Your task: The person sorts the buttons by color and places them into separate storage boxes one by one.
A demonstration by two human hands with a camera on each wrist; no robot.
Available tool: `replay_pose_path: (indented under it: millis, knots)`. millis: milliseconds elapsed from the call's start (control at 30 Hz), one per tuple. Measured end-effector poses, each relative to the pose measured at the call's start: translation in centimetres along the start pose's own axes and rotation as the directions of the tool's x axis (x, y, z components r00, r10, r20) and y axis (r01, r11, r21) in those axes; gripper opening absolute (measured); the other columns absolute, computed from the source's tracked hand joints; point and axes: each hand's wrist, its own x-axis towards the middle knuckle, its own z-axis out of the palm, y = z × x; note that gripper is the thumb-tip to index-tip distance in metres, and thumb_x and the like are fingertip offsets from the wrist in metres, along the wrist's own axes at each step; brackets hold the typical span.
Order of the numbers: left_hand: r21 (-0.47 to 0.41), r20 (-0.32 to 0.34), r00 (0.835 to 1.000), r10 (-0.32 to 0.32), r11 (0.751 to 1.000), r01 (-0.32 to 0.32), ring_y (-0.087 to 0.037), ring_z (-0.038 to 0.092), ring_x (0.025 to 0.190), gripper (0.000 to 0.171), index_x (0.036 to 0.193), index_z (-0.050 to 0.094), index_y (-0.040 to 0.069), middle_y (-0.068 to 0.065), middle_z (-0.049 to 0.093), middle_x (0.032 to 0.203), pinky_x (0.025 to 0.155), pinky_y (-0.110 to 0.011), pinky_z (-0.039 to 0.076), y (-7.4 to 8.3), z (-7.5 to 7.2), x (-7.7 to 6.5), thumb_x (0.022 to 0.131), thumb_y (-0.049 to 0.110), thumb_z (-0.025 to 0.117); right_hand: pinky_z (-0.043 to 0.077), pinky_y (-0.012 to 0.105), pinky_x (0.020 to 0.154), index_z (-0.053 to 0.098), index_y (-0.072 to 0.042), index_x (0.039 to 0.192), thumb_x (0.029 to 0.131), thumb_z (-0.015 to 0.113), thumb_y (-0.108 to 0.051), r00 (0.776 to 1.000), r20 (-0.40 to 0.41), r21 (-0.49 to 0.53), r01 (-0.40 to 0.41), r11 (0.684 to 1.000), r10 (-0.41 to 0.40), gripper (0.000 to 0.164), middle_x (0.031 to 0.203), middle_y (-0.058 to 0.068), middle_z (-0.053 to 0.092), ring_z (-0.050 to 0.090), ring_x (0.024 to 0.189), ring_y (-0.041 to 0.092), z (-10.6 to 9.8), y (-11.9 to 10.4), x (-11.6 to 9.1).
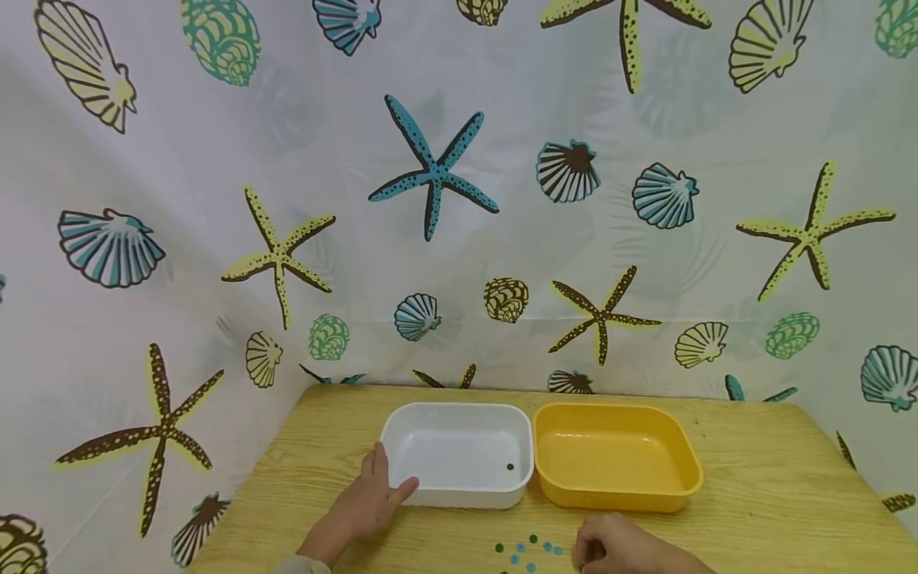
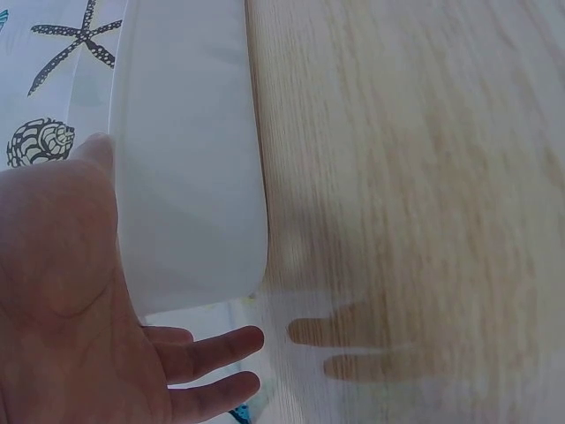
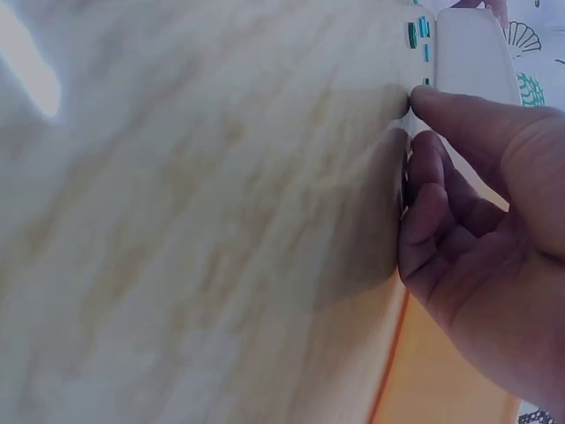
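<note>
My left hand rests at the near left corner of a white tub, its thumb at the near edge and its fingers along the left side. In the left wrist view the fingers extend past the tub's end. One dark green disc lies inside the tub. Low over the tabletop, my right hand has curled fingers, with thumb and index tips apart in the right wrist view. A thin dark edge shows at its fingertips; I cannot tell whether they hold it. Several light blue discs and dark green discs lie left of it.
A yellow tub stands against the white one's right side. Both rest on a wood-grain table. Behind and beside the table hangs a white curtain printed with shells and starfish.
</note>
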Motion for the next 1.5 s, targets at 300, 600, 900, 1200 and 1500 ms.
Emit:
replay_pose_path:
  millis: [300, 600, 900, 1200, 1500]
  knots:
    - [-0.002, -0.004, 1.000, 0.004, 1.000, -0.004, -0.049, 0.046, 0.116, 0.104, 0.143, 0.000, -0.017, -0.039, 0.011, 0.146, 0.093, -0.055, 0.040, -0.2, 0.1, 0.0, 0.092, 0.064, 0.039, 0.046, 0.022, 0.061, 0.065, -0.008, 0.090, 0.091, 0.063, -0.014, 0.998, 0.029, 0.118, -0.053, 0.992, 0.050, 0.007, 0.082, -0.002, 0.063, 0.055, 0.071, 0.009, -0.2, -0.3, -0.1]
    - [-0.006, -0.005, 1.000, 0.009, 1.000, -0.009, -0.048, 0.047, 0.115, 0.102, 0.144, 0.001, -0.016, -0.038, 0.012, 0.146, 0.093, -0.054, 0.040, 0.0, 0.1, 0.2, 0.093, 0.063, 0.040, 0.047, 0.023, 0.064, 0.064, -0.007, 0.090, 0.090, 0.065, -0.014, 0.998, -0.063, 0.019, 0.013, 1.000, -0.012, 0.007, 0.082, -0.005, 0.062, 0.054, 0.072, 0.006, -1.0, -1.6, 0.6]
    - [-0.010, -0.011, 1.000, 0.016, 1.000, -0.016, -0.047, 0.050, 0.112, 0.099, 0.143, 0.001, -0.017, -0.039, 0.014, 0.145, 0.091, -0.054, 0.042, 0.1, 0.0, -0.3, 0.094, 0.060, 0.041, 0.047, 0.022, 0.056, 0.061, -0.005, 0.087, 0.089, 0.064, -0.006, 0.983, -0.150, 0.027, 0.112, 0.993, -0.107, 0.004, 0.074, -0.001, 0.061, 0.055, 0.064, 0.007, -2.1, -4.1, 2.1]
    - [-0.005, -0.019, 0.999, 0.034, 0.999, -0.034, -0.046, 0.051, 0.111, 0.101, 0.143, 0.001, -0.017, -0.040, 0.015, 0.144, 0.090, -0.052, 0.043, -0.1, 0.0, -0.4, 0.093, 0.061, 0.040, 0.043, 0.021, 0.056, 0.058, -0.004, 0.086, 0.088, 0.064, -0.006, 0.972, -0.226, 0.055, 0.079, 0.995, -0.065, 0.007, 0.072, -0.001, 0.055, 0.050, 0.064, 0.008, -2.6, -5.2, 3.9]
    - [-0.003, -0.017, 1.000, 0.018, 1.000, -0.018, -0.047, 0.048, 0.115, 0.102, 0.143, 0.001, -0.017, -0.039, 0.013, 0.145, 0.092, -0.053, 0.041, -0.2, 0.1, -0.3, 0.093, 0.062, 0.040, 0.044, 0.022, 0.057, 0.059, 0.003, 0.090, 0.085, 0.064, -0.003, 0.963, -0.264, 0.057, 0.063, 0.996, -0.046, 0.009, 0.076, 0.003, 0.057, 0.052, 0.068, 0.014, -2.7, -6.4, 5.8]
